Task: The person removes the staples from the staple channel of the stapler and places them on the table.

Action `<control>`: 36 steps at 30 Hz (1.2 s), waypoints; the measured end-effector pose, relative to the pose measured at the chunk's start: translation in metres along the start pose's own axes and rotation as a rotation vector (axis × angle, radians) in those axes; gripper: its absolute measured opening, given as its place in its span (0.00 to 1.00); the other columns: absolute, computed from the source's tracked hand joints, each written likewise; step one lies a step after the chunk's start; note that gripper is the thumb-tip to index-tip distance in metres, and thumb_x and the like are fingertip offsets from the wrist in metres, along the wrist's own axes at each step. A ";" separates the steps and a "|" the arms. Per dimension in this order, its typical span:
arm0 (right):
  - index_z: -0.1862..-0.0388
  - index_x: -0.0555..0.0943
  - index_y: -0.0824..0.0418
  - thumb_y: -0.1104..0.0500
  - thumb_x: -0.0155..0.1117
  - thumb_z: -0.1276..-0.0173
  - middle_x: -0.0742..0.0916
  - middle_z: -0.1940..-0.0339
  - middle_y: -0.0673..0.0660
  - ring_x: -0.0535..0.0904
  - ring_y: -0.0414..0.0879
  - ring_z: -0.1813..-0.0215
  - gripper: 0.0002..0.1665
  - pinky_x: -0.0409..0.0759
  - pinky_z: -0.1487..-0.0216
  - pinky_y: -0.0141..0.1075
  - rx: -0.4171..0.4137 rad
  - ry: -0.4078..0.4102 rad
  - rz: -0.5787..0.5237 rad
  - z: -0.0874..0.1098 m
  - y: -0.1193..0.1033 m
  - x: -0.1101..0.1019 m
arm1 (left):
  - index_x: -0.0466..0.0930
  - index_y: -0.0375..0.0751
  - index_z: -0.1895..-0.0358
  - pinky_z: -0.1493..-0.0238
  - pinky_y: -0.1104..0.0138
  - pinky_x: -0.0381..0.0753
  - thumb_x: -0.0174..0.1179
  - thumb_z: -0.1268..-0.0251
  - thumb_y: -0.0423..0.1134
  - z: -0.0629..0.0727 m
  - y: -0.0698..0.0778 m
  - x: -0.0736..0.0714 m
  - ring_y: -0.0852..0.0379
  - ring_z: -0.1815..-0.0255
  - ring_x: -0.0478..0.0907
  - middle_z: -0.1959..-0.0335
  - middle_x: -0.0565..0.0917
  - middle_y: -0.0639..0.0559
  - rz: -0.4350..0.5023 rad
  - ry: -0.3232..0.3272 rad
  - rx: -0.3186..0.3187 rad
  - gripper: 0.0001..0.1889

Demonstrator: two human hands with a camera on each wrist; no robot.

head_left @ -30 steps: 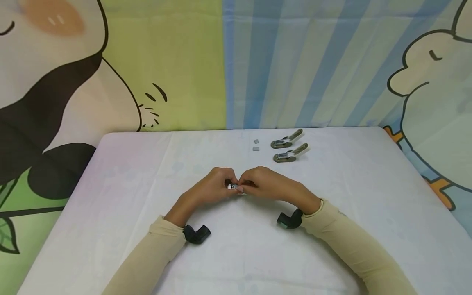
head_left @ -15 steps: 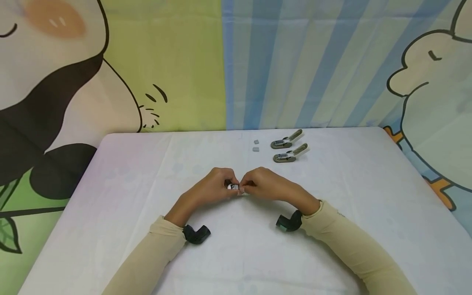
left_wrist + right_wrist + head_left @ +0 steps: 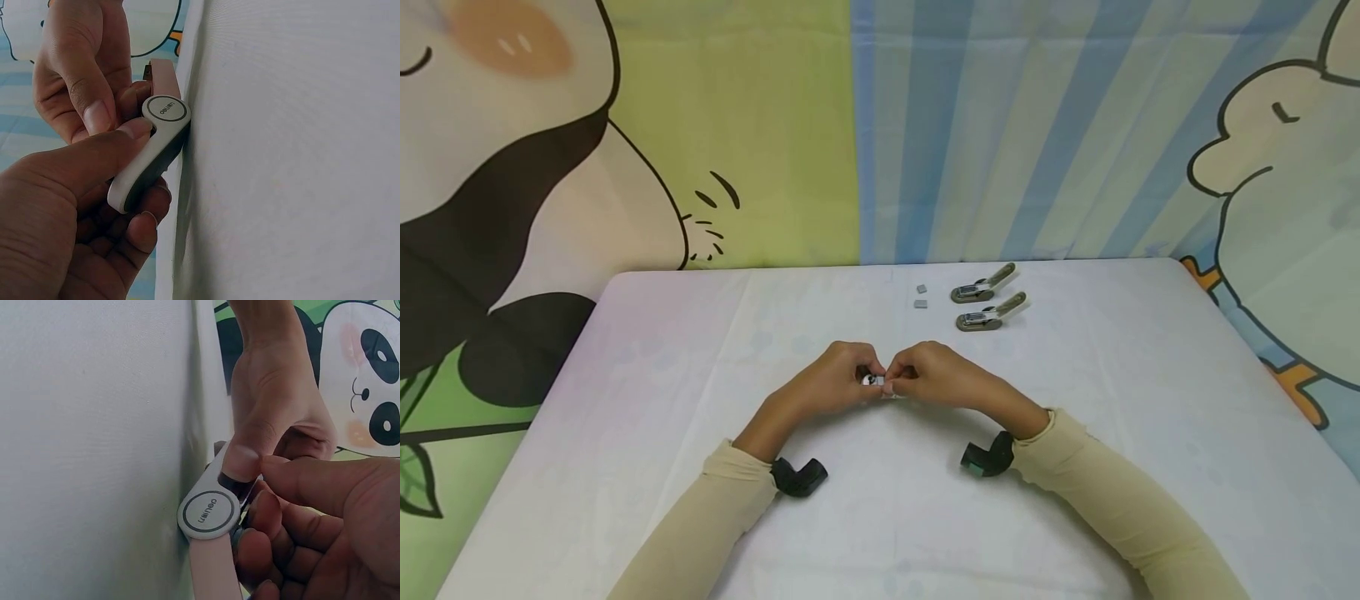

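Note:
A mini stapler (image 3: pixel 871 380) is held low over the table between both hands. Close up in the left wrist view, the stapler (image 3: pixel 140 159) has a white-and-dark body, a lettered round disc and a raised pink lever (image 3: pixel 165 78). My left hand (image 3: pixel 829 382) grips the body between thumb and curled fingers. My right hand (image 3: pixel 951 373) meets it from the other side, its thumb and bent fingers (image 3: pixel 255 550) pinching at the stapler's side beside the disc. Whatever lies between the right fingertips is hidden.
Two olive mini staplers (image 3: pixel 973 291) with raised levers lie at the table's back, right of centre. Beside them are two small grey pieces (image 3: pixel 921 304), which look like staple strips. A white cloth covers the table (image 3: pixel 880 500); a printed curtain (image 3: pixel 790 125) hangs behind it.
The right fingertips have drawn slightly away from the left hand and come back close again. The left hand keeps its hold, and the things at the back have not moved.

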State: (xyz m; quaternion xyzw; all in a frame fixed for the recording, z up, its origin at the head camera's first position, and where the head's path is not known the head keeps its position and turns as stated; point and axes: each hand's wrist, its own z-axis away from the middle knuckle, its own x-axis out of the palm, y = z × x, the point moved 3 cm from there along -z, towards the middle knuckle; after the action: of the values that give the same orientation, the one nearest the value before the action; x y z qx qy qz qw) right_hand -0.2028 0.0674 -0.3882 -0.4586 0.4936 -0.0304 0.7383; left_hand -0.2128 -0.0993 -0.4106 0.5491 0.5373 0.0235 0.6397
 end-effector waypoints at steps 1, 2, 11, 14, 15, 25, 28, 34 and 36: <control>0.66 0.86 0.59 0.62 0.66 0.33 0.81 0.80 0.45 0.69 0.36 0.78 0.04 0.67 0.75 0.30 0.004 0.009 0.001 0.000 0.000 0.001 | 0.84 0.42 0.67 0.71 0.70 0.75 0.72 0.44 0.35 0.000 0.000 0.000 0.63 0.73 0.73 0.72 0.80 0.60 -0.001 -0.002 -0.006 0.05; 0.67 0.86 0.59 0.62 0.66 0.33 0.81 0.80 0.45 0.69 0.36 0.78 0.04 0.68 0.75 0.30 0.008 0.017 0.000 -0.001 0.000 0.001 | 0.84 0.42 0.67 0.71 0.70 0.75 0.72 0.44 0.35 0.000 -0.001 0.000 0.63 0.73 0.73 0.72 0.80 0.60 -0.004 -0.003 -0.007 0.05; 0.69 0.87 0.59 0.62 0.67 0.34 0.84 0.78 0.47 0.71 0.37 0.76 0.05 0.69 0.74 0.30 0.057 0.051 -0.049 -0.002 0.000 0.003 | 0.86 0.43 0.68 0.72 0.70 0.74 0.72 0.45 0.34 0.001 -0.002 -0.002 0.63 0.73 0.73 0.73 0.79 0.60 -0.009 -0.004 0.016 0.05; 0.69 0.87 0.59 0.62 0.67 0.33 0.85 0.77 0.49 0.70 0.38 0.76 0.05 0.68 0.74 0.30 0.068 0.047 -0.076 -0.002 0.000 0.003 | 0.86 0.43 0.68 0.72 0.70 0.74 0.72 0.45 0.34 0.001 -0.003 -0.002 0.63 0.73 0.72 0.73 0.79 0.60 -0.006 -0.003 0.020 0.04; 0.69 0.87 0.59 0.62 0.67 0.33 0.85 0.77 0.49 0.70 0.38 0.76 0.05 0.68 0.73 0.30 0.072 0.048 -0.082 -0.002 0.000 0.003 | 0.86 0.42 0.67 0.72 0.70 0.74 0.72 0.45 0.34 0.001 -0.003 -0.002 0.63 0.73 0.72 0.73 0.79 0.60 -0.005 -0.004 0.020 0.05; 0.68 0.87 0.62 0.65 0.65 0.33 0.87 0.74 0.47 0.76 0.39 0.71 0.05 0.73 0.70 0.32 0.100 0.076 -0.128 -0.001 0.000 0.005 | 0.86 0.41 0.67 0.71 0.69 0.74 0.73 0.47 0.34 0.000 -0.003 -0.003 0.62 0.73 0.73 0.73 0.79 0.60 -0.009 -0.006 0.015 0.06; 0.68 0.87 0.62 0.67 0.63 0.33 0.87 0.73 0.48 0.76 0.39 0.70 0.07 0.74 0.69 0.32 0.126 0.074 -0.161 -0.001 0.002 0.005 | 0.86 0.41 0.67 0.71 0.69 0.74 0.74 0.47 0.34 0.000 -0.003 -0.002 0.62 0.73 0.73 0.73 0.79 0.60 -0.006 -0.004 0.020 0.06; 0.68 0.87 0.64 0.67 0.60 0.33 0.88 0.72 0.53 0.76 0.40 0.70 0.08 0.73 0.69 0.33 0.165 0.071 -0.240 0.000 0.002 0.004 | 0.86 0.40 0.67 0.71 0.69 0.74 0.73 0.48 0.32 -0.001 -0.002 -0.002 0.62 0.73 0.72 0.73 0.80 0.58 -0.002 0.004 0.023 0.06; 0.68 0.87 0.64 0.66 0.60 0.33 0.88 0.72 0.53 0.75 0.40 0.71 0.09 0.72 0.70 0.33 0.165 0.080 -0.244 0.000 0.001 0.004 | 0.86 0.40 0.67 0.71 0.69 0.74 0.73 0.48 0.32 0.000 -0.003 -0.002 0.62 0.73 0.73 0.73 0.80 0.58 -0.008 0.004 0.012 0.06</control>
State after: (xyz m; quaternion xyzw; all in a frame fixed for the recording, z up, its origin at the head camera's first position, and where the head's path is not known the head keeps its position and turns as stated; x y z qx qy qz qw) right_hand -0.2008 0.0659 -0.3918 -0.4514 0.4588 -0.1787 0.7441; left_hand -0.2155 -0.1014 -0.4108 0.5508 0.5408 0.0186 0.6355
